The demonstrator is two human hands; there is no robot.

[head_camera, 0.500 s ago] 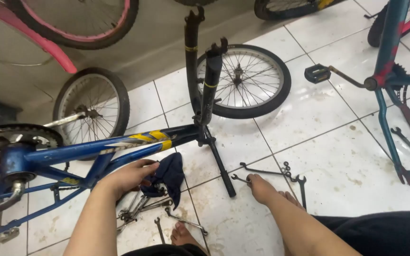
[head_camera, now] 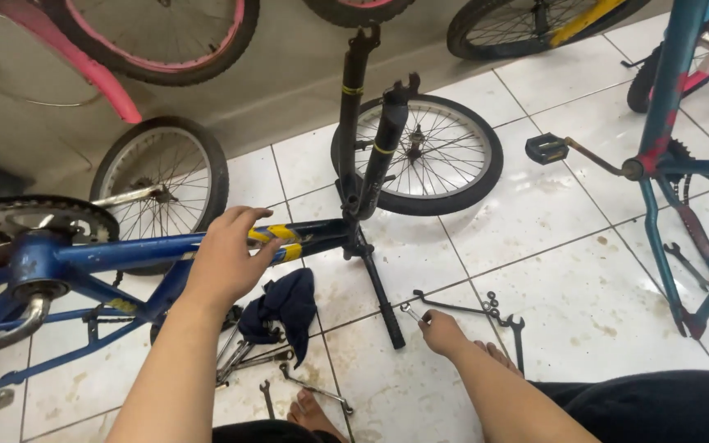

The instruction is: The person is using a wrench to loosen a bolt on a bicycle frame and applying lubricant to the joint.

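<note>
A: Hands first. The left hand (head_camera: pixel 227 246) reaches forward with the forearm stretched out, palm down, fingers curled over the top tube of the blue bicycle frame (head_camera: pixel 125 250), which lies upended on the tiled floor (head_camera: pixel 584 303).

B: And the right hand (head_camera: pixel 439 328)?

A: Low at the floor, arm extended, fingers pinched around the end of a small wrench (head_camera: pixel 410 312). It is closed on that tool; the two hands are well apart.

B: What crowds them?

A: Below the left hand, a dark cloth (head_camera: pixel 285 303) and a scatter of spanners (head_camera: pixel 244 357). Just beside the right wrist, a bare foot (head_camera: pixel 498 354); another foot (head_camera: pixel 313 413) is nearer the camera. Between the hands, the frame's black handlebar stem slants to the tiles.

B: Open room?

A: Bare tile to the right of the right hand, up to a teal bicycle frame (head_camera: pixel 658 156) with its pedal (head_camera: pixel 546 148). Beyond the hands, the black fork (head_camera: pixel 371 123) stands upward, a loose wheel (head_camera: pixel 424 152) behind it. Another wheel (head_camera: pixel 162 189) leans by the wall beyond the left hand.
</note>
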